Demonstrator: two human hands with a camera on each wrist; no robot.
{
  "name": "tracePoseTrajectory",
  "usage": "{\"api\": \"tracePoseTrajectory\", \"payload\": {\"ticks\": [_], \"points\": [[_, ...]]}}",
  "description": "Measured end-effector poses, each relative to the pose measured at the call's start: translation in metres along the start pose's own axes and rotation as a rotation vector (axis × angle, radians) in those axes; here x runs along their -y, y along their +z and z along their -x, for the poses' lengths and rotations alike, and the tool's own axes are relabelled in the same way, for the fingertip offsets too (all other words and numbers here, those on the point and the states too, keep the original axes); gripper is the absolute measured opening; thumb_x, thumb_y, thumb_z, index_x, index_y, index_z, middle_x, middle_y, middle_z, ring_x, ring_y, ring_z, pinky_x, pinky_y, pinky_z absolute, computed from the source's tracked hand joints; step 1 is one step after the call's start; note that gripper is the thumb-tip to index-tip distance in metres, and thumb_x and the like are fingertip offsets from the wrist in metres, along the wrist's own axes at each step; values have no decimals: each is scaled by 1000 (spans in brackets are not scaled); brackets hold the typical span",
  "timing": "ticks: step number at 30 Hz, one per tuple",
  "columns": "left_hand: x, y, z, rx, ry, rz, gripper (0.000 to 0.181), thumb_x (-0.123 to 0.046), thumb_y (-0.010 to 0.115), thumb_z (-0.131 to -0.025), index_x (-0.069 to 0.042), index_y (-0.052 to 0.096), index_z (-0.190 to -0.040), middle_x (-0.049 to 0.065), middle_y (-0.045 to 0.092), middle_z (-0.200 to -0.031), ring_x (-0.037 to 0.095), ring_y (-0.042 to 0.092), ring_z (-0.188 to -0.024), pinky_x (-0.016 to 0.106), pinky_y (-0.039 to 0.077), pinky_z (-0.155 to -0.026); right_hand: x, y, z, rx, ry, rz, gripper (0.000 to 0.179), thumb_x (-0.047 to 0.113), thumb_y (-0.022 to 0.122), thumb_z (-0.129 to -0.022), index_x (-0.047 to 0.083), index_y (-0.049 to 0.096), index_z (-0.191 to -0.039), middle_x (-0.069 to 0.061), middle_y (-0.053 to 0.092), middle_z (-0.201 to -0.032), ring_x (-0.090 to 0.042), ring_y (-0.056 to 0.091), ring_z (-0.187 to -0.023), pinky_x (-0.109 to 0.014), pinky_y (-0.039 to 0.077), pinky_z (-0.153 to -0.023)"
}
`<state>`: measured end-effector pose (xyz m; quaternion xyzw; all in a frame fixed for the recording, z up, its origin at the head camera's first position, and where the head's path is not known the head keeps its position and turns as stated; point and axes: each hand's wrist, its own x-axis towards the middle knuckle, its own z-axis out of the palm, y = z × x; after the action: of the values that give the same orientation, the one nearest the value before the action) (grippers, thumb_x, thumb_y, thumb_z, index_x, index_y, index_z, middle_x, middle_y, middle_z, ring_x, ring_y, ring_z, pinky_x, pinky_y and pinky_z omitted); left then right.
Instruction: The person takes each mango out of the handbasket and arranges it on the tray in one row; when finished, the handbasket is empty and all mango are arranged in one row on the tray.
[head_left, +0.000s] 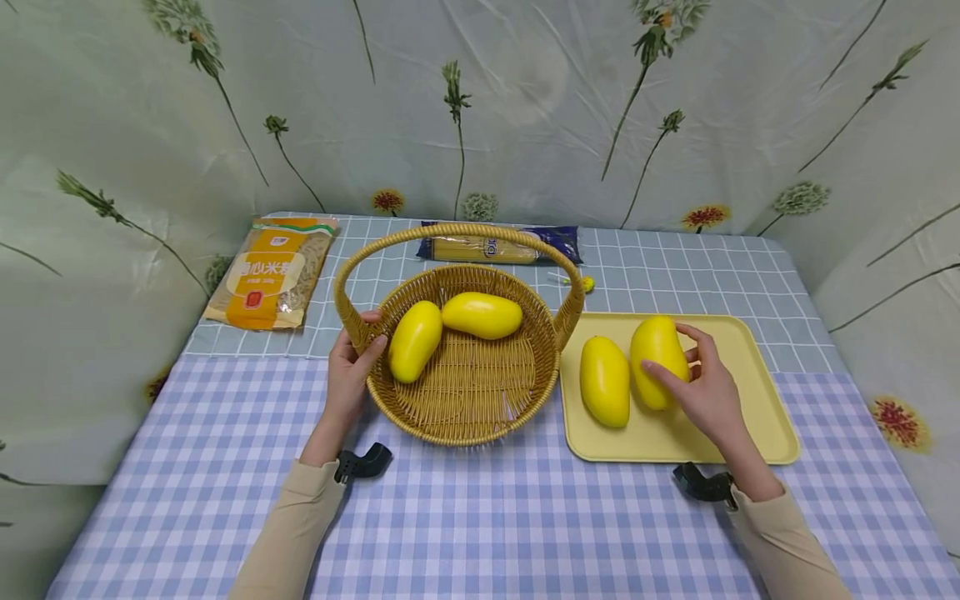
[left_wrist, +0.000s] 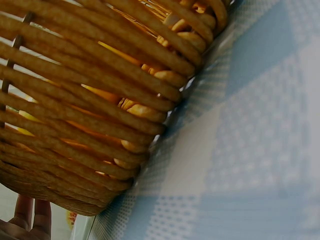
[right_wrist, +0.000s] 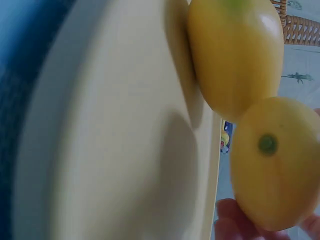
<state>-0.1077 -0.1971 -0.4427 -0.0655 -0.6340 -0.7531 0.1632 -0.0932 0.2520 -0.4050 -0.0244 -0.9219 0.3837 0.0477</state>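
Four big yellow fruits, shaped like mangoes, are near the two hands of a person: two in a basket and two at a tray. The right grip (head_left: 705, 392) has its thumb and fingers curled around one fruit, the held fruit (head_left: 656, 354), on the right side. This fruit is over the yellow tray (head_left: 615, 447), and in the right wrist view it looks lifted, because its shadow is apart from it. Just to its left, the other tray fruit (head_left: 604, 382) lies on the tray. I cannot tell if these two fruits touch. The left grip (head_left: 348, 375) holds the side of the round brown basket (head_left: 472, 392), close to the foot of its tall handle (head_left: 459, 234), with the thumb over the rim. The basket sits on the bench (head_left: 495, 525), just left of the tray. Inside it, the slanted fruit (head_left: 415, 342) is by the left wall, and the sideways fruit (head_left: 482, 316) is right next to it, near the back wall. Behind the basket is a long dark blue packet (head_left: 487, 248). An orange bag (head_left: 273, 273) lies at the back left. One small yellow thing (head_left: 588, 284) is behind the tray; it is too small to name. A blue and white checked cloth (head_left: 187, 500) covers the front of the bench, and flowers dot the pale curtain (head_left: 525, 142) behind.
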Motion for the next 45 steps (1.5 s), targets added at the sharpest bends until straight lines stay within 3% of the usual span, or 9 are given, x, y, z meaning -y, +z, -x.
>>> {"api": "tracePoseTrajectory", "payload": {"ticks": [18, 32, 37, 45], "points": [[1, 0, -1, 10, 8, 4, 35, 5, 57, -91, 13, 46, -123, 20, 51, -127, 24, 42, -126, 32, 31, -107, -4, -2, 1, 111, 120, 120, 77, 53, 63, -85, 7, 37, -141, -20, 49, -101, -32, 47, -81, -34, 34, -60], [1, 0, 0, 2, 14, 6, 33, 6, 56, -91, 11, 48, -122, 14, 54, -125, 24, 43, -125, 32, 31, -106, -5, -4, 4, 202, 156, 202, 83, 62, 55, -85, 4, 35, -141, -20, 50, -101, -30, 49, -77, -33, 35, -60], [0, 0, 0, 0, 5, -2, 33, 5, 56, -91, 11, 48, -122, 16, 53, -126, 24, 43, -126, 31, 32, -106, -3, -8, 5, 251, 152, 247, 84, 65, 49, -87, 3, 34, -141, -23, 52, -106, -32, 51, -81, -34, 36, -62], [0, 0, -1, 10, 7, -1, 35, 6, 55, -92, 16, 44, -123, 21, 51, -127, 24, 42, -126, 31, 31, -106, -1, -11, 10, 263, 138, 328, 85, 67, 41, -89, -1, 33, -141, -29, 54, -113, -35, 56, -84, -38, 41, -62]]}}
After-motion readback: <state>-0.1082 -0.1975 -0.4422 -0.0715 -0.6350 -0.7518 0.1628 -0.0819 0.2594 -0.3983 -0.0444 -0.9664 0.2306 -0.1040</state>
